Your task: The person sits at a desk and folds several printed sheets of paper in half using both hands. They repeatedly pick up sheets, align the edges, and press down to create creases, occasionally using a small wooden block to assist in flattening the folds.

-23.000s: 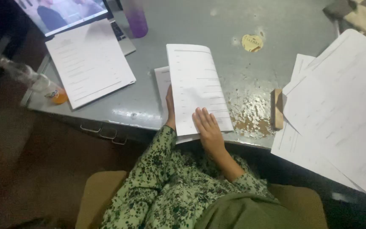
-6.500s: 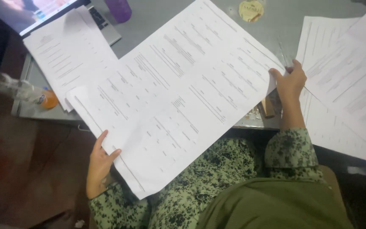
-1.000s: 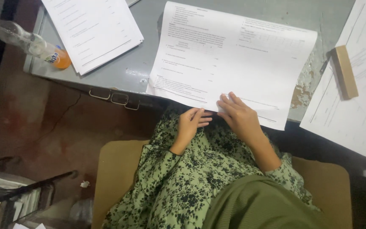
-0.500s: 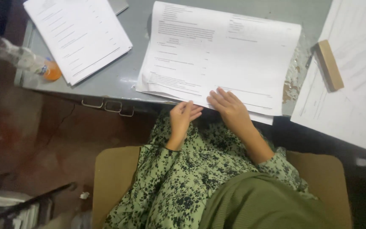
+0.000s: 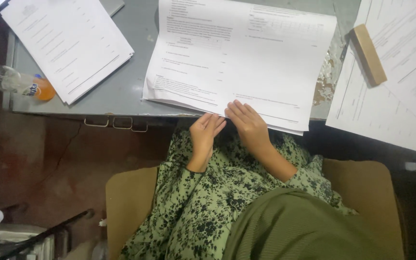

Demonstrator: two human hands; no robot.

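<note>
A large white printed sheet, lying over other sheets, rests on the grey metal table, and its near edge hangs over the table's front. My left hand is at that near edge, fingers together, their tips touching the paper's underside or rim. My right hand lies beside it with its fingers spread flat on top of the sheet's near edge. I cannot tell whether either hand pinches the paper.
A second stack of printed pages lies at the left. More sheets with a small wooden block on them lie at the right. A plastic bottle with orange liquid lies at the table's left edge. A chair seat is below.
The view has shifted, so the table sits higher in the frame. My left hand has moved up to the paper's near edge, closer to my right hand, which stays on the sheet.
</note>
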